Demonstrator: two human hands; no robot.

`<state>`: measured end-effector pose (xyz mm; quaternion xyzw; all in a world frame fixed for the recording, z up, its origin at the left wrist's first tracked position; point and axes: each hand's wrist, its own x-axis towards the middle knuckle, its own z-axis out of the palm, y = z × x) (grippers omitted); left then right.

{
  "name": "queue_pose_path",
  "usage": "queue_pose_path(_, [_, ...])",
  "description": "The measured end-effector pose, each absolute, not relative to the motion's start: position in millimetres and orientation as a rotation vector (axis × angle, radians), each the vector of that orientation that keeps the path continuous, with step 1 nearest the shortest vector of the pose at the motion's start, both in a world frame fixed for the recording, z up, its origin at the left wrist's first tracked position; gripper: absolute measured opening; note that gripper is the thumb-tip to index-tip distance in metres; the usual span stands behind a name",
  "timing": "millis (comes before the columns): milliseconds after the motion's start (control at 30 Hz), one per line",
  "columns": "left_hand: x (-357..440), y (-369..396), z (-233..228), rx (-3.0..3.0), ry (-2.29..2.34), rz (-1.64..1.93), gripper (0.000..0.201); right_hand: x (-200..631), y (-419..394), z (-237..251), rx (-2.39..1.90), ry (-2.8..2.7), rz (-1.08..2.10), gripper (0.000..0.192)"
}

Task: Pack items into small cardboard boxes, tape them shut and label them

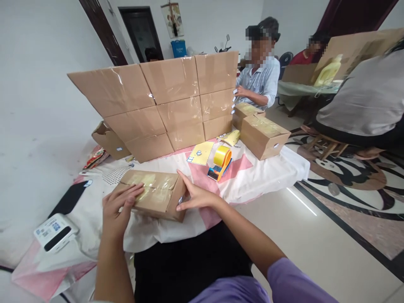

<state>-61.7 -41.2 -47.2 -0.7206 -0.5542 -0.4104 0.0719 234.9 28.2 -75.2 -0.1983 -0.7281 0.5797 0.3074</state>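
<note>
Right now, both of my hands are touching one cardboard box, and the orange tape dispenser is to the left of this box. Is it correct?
Not quite: the head view shows the orange tape dispenser to the right of the cardboard box. The left hand and right hand are indeed both touching that box.

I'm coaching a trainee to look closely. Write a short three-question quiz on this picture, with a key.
1. True or false: the left hand touches the top of the nearest cardboard box.
2. The right hand is on:
A) the white device
B) the end of that box
C) the blue bin
3. Fill in: the tape roll in the orange dispenser is ____ in colour.

Key: 1 true; 2 B; 3 yellow.
</note>
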Motion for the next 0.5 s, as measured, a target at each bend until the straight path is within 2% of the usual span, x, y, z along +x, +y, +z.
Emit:
queue_pose_path(67, [-63, -44, -46, -2.175, -1.69, -1.245, 0.036, 229, 26, -79, -0.458, -1.857, 1.574, 0.124])
queue_pose_path(200, [-56, -42, -43, -2.167, -1.699, -1.258, 0.034, 225, 26, -93, -0.473, -1.649, 1.529, 0.091])
queue_pose_path(267, [-53, -39, -42, -2.143, -1.691, -1.279, 0.035, 225, 19, -96, -0.561, -1.534, 1.548, 0.087])
queue_pose_path(333, [-50, -36, -43, -2.09, -1.697, -1.336, 0.037, 221, 4, -93, -0.624, -1.573, 1.521, 0.1])
queue_pose_path(433, [-44, -37, -47, -1.959, -1.653, -1.554, 0.036, 204, -24, -78, -0.764, -1.789, 1.279, 0.143])
queue_pose_path(500, [-41, -42, -52, -1.84, -1.608, -1.706, 0.037, 193, -38, -70, -0.857, -1.819, 1.125, 0.151])
